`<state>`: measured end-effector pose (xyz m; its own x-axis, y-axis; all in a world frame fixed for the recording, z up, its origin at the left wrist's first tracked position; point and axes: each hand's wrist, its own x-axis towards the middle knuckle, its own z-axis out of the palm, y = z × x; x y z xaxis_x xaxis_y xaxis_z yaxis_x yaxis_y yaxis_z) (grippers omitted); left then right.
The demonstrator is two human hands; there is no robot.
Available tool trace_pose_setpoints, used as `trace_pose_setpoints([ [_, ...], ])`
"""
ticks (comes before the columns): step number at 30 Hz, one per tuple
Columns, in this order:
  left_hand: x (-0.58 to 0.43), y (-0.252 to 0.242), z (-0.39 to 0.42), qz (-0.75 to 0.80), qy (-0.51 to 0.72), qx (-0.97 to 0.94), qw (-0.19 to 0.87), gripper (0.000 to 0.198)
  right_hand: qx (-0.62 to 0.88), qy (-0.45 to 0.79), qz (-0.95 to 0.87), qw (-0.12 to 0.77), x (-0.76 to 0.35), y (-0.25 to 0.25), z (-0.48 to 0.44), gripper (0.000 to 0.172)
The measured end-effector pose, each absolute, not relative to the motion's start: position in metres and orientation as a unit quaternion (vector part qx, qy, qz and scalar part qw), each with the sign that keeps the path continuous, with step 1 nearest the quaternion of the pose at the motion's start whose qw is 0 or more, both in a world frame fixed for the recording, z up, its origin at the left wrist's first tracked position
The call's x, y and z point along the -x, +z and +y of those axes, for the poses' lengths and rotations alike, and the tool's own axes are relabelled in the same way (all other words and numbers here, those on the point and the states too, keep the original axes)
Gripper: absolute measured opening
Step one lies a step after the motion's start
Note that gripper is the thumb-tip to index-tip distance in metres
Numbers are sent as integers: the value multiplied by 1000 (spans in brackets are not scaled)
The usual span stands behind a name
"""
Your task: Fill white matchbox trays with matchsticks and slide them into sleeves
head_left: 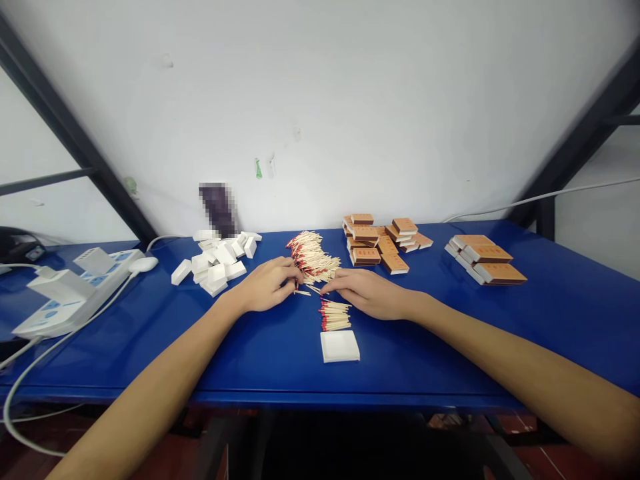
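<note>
A loose heap of red-tipped matchsticks [313, 253] lies in the middle of the blue table. My left hand [270, 283] is at the heap's near left side, fingers curled in and pressed together; what they hold is hidden. From the right, my right hand [367, 292] reaches the heap's near edge, thumb and forefinger closed at a matchstick. Just below it, a neat row of matchsticks [336, 315] lies with red heads to the left. Nearer to me is a single white matchbox tray [340, 347], flat on the table.
White matchbox trays [215, 260] are piled at left, near a dark pixelated patch [219, 208]. Orange matchbox sleeves [377, 243] are heaped behind my right hand. More matchboxes [485, 260] are stacked at right. A power strip [75, 293] with cables occupies the left end.
</note>
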<state>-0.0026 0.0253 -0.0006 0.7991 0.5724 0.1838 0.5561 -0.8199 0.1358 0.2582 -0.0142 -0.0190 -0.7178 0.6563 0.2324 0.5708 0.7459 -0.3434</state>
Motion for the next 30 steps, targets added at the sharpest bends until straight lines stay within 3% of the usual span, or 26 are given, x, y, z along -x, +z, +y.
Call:
trace_pose_setpoints([
  [9,8,-5,35,300,123,-946,27,28,336,140,-912,190,-258,-22,-11,33],
  [14,11,-6,37,281,137,-949,36,28,325,76,-920,205,-255,-17,-6,28],
  [23,9,2,26,291,149,-942,76,28,283,-96,-954,-6,-221,14,1,32],
  [30,11,7,22,299,125,-941,99,13,249,-146,-956,-47,-209,17,4,26],
])
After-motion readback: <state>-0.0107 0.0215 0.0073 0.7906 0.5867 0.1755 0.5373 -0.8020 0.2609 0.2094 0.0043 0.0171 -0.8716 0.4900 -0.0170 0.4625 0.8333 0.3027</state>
